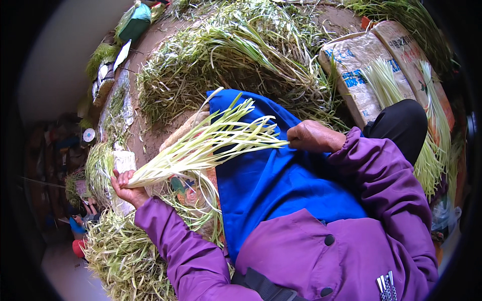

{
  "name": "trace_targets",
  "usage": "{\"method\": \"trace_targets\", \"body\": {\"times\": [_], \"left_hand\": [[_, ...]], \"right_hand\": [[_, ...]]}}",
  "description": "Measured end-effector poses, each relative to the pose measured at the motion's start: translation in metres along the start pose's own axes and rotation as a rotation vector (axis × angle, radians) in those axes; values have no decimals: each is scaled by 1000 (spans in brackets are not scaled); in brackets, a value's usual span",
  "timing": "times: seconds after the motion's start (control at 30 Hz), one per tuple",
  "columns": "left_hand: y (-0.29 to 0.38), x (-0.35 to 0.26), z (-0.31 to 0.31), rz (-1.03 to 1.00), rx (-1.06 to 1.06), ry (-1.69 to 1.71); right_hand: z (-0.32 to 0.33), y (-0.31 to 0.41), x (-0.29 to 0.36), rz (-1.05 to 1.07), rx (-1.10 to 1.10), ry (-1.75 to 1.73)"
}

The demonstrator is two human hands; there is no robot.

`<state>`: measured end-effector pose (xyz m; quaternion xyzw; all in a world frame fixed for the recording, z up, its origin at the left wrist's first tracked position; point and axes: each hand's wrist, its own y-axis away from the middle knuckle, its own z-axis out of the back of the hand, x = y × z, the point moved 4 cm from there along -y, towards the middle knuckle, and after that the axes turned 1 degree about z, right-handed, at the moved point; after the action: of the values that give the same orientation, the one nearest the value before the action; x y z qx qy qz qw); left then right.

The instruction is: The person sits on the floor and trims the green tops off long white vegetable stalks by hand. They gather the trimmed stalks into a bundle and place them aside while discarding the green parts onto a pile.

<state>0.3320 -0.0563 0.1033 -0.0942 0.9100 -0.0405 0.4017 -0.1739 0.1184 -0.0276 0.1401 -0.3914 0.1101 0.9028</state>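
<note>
My left hand (128, 187) is closed around the pale base of a bunch of yellow-green leafy stalks (203, 145), likely garlic or Chinese chives. The bunch fans out to the right over the blue apron (260, 180) on my lap. At its leaf tips, my right hand (309, 136) is pinched shut on the end of one or a few leaves. Beneath the bunch, more loose pale leaves (203, 199) hang over a printed sack (190, 192).
A large heap of green leaves and stalks (180, 71) lies ahead, another pile (128, 259) at lower left. At right, sacks with printing (348, 60) carry a pale bunch (382, 81); longer bunches (437, 109) hang beside my knee. Farther left is another person (90, 212), partly visible.
</note>
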Motion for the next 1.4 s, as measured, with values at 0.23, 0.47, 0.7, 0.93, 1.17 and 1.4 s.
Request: {"method": "trace_targets", "body": {"times": [0.23,0.47,0.7,0.93,1.17,1.4], "left_hand": [[3,-6,-9,-17,-3,-9],[2,-4,-11,-3,0,2],[5,-6,-13,-5,-1,-3],[5,-4,-15,26,59,50],[9,-3,-26,4,56,20],[7,1,-33,24,144,54]], "right_hand": [[32,16,-5,-176,-69,313],[11,12,53,144,-211,131],[0,-3,52,169,-337,53],[3,0,30,-10,-172,-449],[1,1,11,-267,-100,-1142],[7,4,-5,-275,-251,-1324]]}}
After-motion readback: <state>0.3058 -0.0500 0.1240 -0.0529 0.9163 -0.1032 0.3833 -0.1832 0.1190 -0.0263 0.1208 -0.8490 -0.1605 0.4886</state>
